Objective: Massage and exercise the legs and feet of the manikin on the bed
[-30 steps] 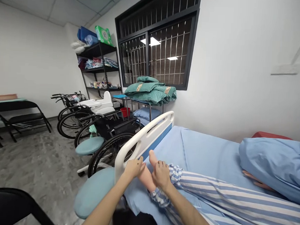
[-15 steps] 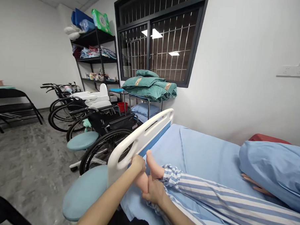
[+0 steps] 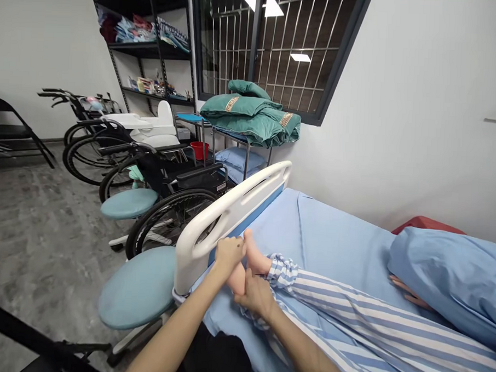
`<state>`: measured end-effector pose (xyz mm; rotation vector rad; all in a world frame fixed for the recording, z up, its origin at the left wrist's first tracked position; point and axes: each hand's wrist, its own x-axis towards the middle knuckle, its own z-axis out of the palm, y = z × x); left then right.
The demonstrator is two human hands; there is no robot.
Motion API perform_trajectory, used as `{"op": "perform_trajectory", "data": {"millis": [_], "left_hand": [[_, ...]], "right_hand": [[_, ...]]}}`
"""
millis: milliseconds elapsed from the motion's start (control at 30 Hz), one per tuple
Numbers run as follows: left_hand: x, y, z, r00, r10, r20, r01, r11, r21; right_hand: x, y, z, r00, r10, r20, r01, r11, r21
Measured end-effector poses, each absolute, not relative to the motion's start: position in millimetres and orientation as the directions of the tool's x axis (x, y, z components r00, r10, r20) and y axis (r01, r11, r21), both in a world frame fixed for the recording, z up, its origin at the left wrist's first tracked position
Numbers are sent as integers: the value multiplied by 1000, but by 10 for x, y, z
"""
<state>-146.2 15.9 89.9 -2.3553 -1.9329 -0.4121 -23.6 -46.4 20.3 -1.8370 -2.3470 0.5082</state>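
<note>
My left hand (image 3: 228, 254) is closed around the toe end of the near bare foot (image 3: 238, 280) of a figure lying on the bed. Around the ankle of that same foot, my right hand (image 3: 258, 294) is wrapped, with the thumb toward the heel. My fingers hide much of the foot. Just beyond it the other bare foot (image 3: 256, 256) points up, apart from my right hand's grip. Blue-and-white striped trousers (image 3: 349, 305) with gathered cuffs cover both legs.
A white footboard (image 3: 234, 202) rises beside the feet. Blue sheeting (image 3: 332, 228) covers the bed, and a blue cover (image 3: 449, 277) partly hides a hand (image 3: 410, 292). Left of the bed stand round stools (image 3: 139, 288) and wheelchairs (image 3: 176, 216). Green bedding (image 3: 251, 117) is stacked behind.
The view has tilted downward, so the room appears higher. My left hand has turned slightly, its knuckles now higher over the toes. My right hand keeps its hold at the ankle.
</note>
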Motion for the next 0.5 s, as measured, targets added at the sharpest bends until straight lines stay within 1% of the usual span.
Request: {"op": "perform_trajectory", "data": {"millis": [100,167,267,333,400,500], "left_hand": [[-1519,17,771,130,923,363,981,-174,91],[-1578,-80,678,100,897,431,982,-160,104],[-1668,-193,583,96,872,480,979,-170,113],[-1709,-239,585,116,873,473,977,-185,103],[-1725,-261,650,122,892,436,980,-178,91],[-1704,-246,834,130,944,302,987,-152,52]], "right_hand": [[-242,-489,221,-258,961,-103,922,213,-324],[-243,-512,244,-250,963,-99,923,206,-324],[-236,-549,285,-251,961,-119,918,197,-345],[-227,-568,301,-261,957,-128,908,199,-369],[-220,-578,298,-270,955,-126,899,203,-387],[-225,-567,255,-252,960,-123,899,185,-396]]}}
